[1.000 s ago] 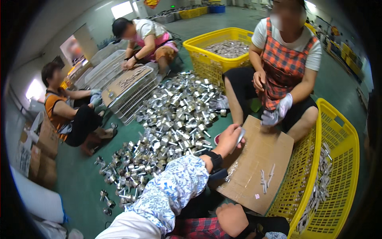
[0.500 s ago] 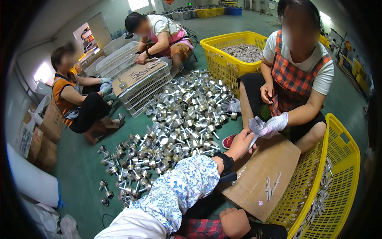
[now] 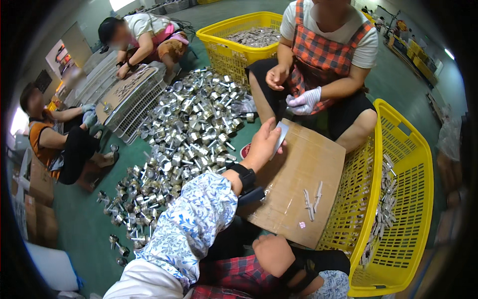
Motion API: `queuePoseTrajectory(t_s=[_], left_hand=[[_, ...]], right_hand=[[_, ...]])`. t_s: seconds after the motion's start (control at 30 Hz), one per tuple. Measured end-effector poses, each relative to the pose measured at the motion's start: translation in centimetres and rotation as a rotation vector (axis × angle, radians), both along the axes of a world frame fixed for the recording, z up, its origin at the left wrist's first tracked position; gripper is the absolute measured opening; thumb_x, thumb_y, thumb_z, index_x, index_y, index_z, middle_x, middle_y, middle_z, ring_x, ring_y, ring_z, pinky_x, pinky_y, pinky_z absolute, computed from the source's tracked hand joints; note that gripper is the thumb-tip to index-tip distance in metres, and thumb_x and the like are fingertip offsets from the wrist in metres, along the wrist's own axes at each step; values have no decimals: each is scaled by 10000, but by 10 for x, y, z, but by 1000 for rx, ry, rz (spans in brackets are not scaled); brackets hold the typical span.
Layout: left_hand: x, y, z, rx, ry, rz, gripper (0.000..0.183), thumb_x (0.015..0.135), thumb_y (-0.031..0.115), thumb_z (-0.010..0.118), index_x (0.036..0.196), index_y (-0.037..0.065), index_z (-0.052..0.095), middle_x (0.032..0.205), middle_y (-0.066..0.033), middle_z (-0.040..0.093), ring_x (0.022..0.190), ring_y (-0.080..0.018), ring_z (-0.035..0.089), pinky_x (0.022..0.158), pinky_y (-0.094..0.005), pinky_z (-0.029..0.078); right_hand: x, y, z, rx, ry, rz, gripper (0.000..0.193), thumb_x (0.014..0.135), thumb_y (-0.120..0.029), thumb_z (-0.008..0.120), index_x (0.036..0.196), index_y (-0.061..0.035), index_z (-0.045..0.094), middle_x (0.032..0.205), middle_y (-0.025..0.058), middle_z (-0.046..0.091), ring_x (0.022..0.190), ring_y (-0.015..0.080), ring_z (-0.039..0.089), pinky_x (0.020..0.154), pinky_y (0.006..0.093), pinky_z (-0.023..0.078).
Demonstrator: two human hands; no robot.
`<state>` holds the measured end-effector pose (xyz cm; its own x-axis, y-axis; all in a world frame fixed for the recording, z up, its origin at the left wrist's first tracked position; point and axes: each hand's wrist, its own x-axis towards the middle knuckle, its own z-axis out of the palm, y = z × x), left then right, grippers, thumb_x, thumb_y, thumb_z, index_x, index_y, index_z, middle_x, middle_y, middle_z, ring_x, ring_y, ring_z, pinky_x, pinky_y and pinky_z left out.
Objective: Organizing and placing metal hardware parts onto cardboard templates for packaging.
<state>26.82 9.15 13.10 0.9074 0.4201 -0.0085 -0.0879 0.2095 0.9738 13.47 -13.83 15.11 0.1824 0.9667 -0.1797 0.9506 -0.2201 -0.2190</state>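
Observation:
My left hand (image 3: pixel 261 145) reaches forward over the far left edge of a brown cardboard sheet (image 3: pixel 303 164). Between its thumb and fingers is a flat, pale grey piece (image 3: pixel 280 138), partly covered by the hand. Close in front, a co-worker's white-gloved hand (image 3: pixel 304 101) is apart from that piece. My right hand (image 3: pixel 275 255) is closed, resting low by the red plaid cloth (image 3: pixel 229 274) on my lap; whatever its fingers hold, if anything, is hidden. Several thin grey metal strips (image 3: pixel 312 201) lie on the cardboard.
A heap of metal cups with stems (image 3: pixel 184 134) covers the floor to the left. Yellow baskets of metal strips stand at the right (image 3: pixel 403 199) and far side (image 3: pixel 239 40). One co-worker sits opposite; two others work by white crates (image 3: pixel 139 107) at far left.
My left hand has drawn back from the co-worker's gloved hand, taking the flat piece with it. The glove has let go and moved back. The view has shifted to the right.

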Motion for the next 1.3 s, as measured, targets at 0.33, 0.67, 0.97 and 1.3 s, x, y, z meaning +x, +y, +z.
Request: queuePoseTrajectory(t_s=[0.33,0.67,0.97,1.3], left_hand=[[-95,-2,34,148,21,-164,266,942,190,494,1090,-20,561,903,-37,623,782,-102,584,722,-253,469],[-287,-53,-14,53,270,-33,302,915,236,496,1032,-31,572,886,-78,647,829,-159,615,781,-301,475],[-289,-63,-47,95,505,-162,407,905,128,537,1266,-17,414,852,-104,650,738,-160,651,693,-244,487],[-243,-70,-74,-369,329,-32,535,972,174,417,1435,53,178,973,-140,612,723,-192,621,611,-281,527]], right_hand=[[22,-3,-17,-7,-48,-160,152,762,-131,520,724,-102,665,735,77,651,705,225,648,585,351,487],[25,1,-19,-86,21,-113,161,766,-138,543,782,-80,693,819,103,662,770,258,653,634,377,504],[21,-2,-32,28,21,-149,125,733,-125,545,718,-84,662,768,95,636,749,266,631,650,376,501],[21,-2,-29,116,-27,-138,101,709,-138,551,681,-92,637,713,83,610,721,248,616,640,363,492]])
